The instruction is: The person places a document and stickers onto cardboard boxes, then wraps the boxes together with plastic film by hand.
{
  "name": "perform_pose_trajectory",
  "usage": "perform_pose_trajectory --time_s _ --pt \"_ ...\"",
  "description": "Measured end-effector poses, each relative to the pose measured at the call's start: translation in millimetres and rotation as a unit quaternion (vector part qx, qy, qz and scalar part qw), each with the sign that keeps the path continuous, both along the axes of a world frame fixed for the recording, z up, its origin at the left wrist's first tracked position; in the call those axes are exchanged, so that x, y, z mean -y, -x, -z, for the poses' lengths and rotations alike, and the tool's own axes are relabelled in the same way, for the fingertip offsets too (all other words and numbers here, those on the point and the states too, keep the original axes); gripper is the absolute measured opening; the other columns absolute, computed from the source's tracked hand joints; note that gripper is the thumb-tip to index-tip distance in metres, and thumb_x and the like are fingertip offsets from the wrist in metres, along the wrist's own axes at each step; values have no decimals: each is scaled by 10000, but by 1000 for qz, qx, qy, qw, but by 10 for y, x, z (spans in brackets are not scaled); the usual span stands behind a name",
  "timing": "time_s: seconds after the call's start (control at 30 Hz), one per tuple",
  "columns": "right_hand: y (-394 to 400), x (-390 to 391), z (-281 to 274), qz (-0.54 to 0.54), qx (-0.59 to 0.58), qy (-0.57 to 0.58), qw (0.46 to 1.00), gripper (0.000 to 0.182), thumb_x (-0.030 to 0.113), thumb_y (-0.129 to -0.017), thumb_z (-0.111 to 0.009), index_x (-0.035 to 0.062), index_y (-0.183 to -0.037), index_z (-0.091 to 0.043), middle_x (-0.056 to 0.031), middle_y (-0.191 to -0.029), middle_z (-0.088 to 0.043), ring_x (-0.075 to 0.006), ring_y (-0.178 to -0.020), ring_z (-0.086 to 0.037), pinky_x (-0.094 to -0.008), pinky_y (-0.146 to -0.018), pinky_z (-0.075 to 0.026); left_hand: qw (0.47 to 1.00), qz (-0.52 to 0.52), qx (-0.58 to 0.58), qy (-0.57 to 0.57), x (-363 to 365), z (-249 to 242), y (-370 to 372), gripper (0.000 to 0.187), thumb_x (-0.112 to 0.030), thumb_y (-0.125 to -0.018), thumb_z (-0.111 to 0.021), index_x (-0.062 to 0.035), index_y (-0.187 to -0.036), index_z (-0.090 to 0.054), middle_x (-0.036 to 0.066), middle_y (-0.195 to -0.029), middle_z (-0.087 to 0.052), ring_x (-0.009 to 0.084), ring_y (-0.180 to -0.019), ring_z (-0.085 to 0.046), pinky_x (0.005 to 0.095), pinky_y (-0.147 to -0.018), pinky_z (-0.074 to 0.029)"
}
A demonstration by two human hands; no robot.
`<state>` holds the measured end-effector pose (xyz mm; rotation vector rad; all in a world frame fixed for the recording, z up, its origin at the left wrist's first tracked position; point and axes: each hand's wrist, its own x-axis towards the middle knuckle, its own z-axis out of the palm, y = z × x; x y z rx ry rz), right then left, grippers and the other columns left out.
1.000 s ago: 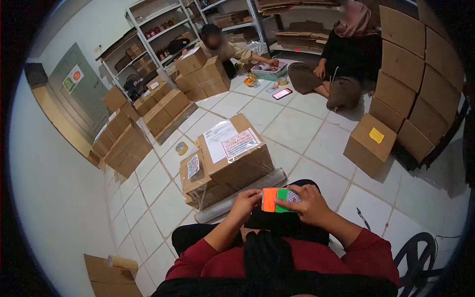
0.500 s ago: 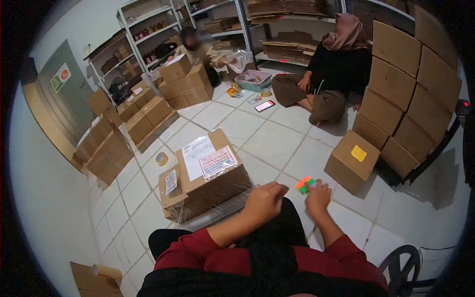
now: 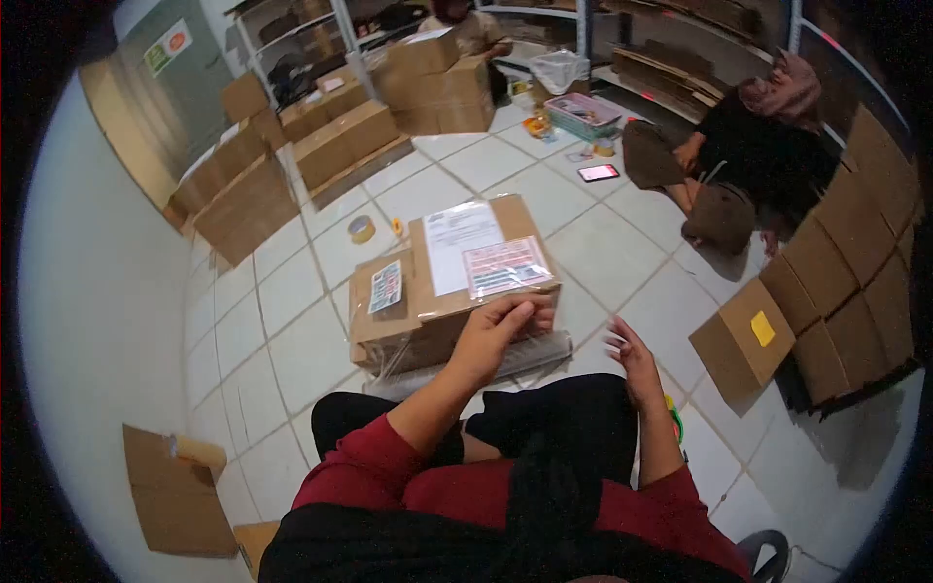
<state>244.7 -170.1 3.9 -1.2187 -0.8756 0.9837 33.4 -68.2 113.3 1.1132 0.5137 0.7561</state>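
A cardboard box [image 3: 389, 335] wrapped in clear film stands on the floor before my knees. On its top lie a white printed sheet [image 3: 457, 238], a red-printed label [image 3: 505, 267] and a smaller sticker [image 3: 386, 289]. My left hand [image 3: 496, 335] is at the box's front right edge, fingers curled together; what they pinch, if anything, is hidden. A roll of clear wrap [image 3: 539, 352] lies along the box's near side. My right hand [image 3: 634, 360] hovers above my right knee, fingers apart and holding nothing. Beside its forearm, a small green object [image 3: 674, 420] shows partly on the floor.
Beyond the box lie a tape roll [image 3: 361, 229] and a small orange item [image 3: 397, 226]. A box with a yellow note [image 3: 743, 340] and stacked cartons [image 3: 855, 272] stand right. A phone [image 3: 598, 173], a basket [image 3: 583, 117] and two seated people are farther back.
My right hand has left the green and orange object on the floor and is now spread. My left hand has moved up against the box edge. The camera view has shifted.
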Motion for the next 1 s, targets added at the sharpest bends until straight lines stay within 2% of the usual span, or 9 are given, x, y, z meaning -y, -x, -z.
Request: perform_pose_trajectory --time_s 0.1,0.23,0.33,0.43,0.5,0.57,0.67,0.73,1.0 --pt "697 -511 -905 -185 -133 -147 963 451 252 -738 -579 1 -1085 -435 -115 -1008 -492 -172 -874 -498 -293 -748 -411 999 -12 42 1 -144 34 248 235 -136 -835 -420 19 -988 -509 81 -912 -550 136 -827 -526 253 -771 -413" --pt "1213 -1156 -1099 -184 -37 -42 981 238 115 -722 -591 -6 -913 -515 -77 -851 -552 -136 -747 -526 -252 -680 -425 996 -28 0 -80 -534 98 734 261 -140 -838 -410 12 -1037 -483 93 -998 -527 135 -920 -490 254 -825 -363" --pt "1475 -1673 -1118 -24 123 -89 988 21 -4 -699 -552 -5 -716 -540 -52 -701 -554 -96 -687 -515 -212 -635 -405 942 -35 -111 -316 -1006 25 1005 320 -105 -819 -411 -22 -1129 -423 144 -1101 -477 212 -1020 -453 274 -860 -336" --pt "1560 -2218 -1224 56 260 -194 944 34 -20 -695 -533 -11 -727 -527 -43 -705 -552 -105 -679 -511 -223 -634 -400 886 -69 -186 -420 -1591 -61 1085 413 -142 -815 -419 -69 -1210 -324 139 -1190 -392 218 -1076 -401 295 -895 -302" --pt "1340 -2637 -1340 192 319 -280 885 43 10 -709 -540 -6 -746 -525 -39 -704 -544 -103 -651 -494 -224 -617 -396 923 -203 -157 -288 -2264 82 1053 455 -183 -789 -455 -18 -1192 -323 188 -1204 -348 320 -1059 -400 324 -888 -315" --pt "1110 -3009 -1570 172 246 -244 922 81 60 -719 -556 -1 -764 -527 -29 -694 -531 -99 -626 -474 -225 -606 -390 834 -290 -246 -400 -3172 311 1127 462 -239 -796 -454 -58 -1201 -324 143 -1212 -360 284 -1080 -387 331 -889 -316" --pt "943 -3623 -1498 42 310 -155 937 110 100 -727 -562 2 -764 -531 -18 -684 -521 -87 -613 -460 -217 -589 -378 800 -91 -475 -354 -4061 779 1169 525 -317 -777 -463 -31 -1193 -321 148 -1214 -354 274 -1081 -390 361 -868 -338" --pt "951 -3985 -1373 -30 300 -128 945 116 109 -724 -567 6 -764 -532 -15 -682 -520 -82 -609 -456 -213 -578 -373 771 240 -578 -119 -4372 1142 1131 544 -394 -786 -422 -56 -1200 -319 112 -1212 -365 255 -1080 -390 402 -852 -350" --pt "903 -5172 -801 -202 365 -5 909 143 163 -707 -580 36 -764 -548 -7 -647 -515 -86 -578 -448 -211 -534 -364 682 405 -606 53 -4523 2350 886 414 -324 -770 -469 -100 -1115 -424 76 -1144 -428 226 -1017 -421 380 -796 -395"
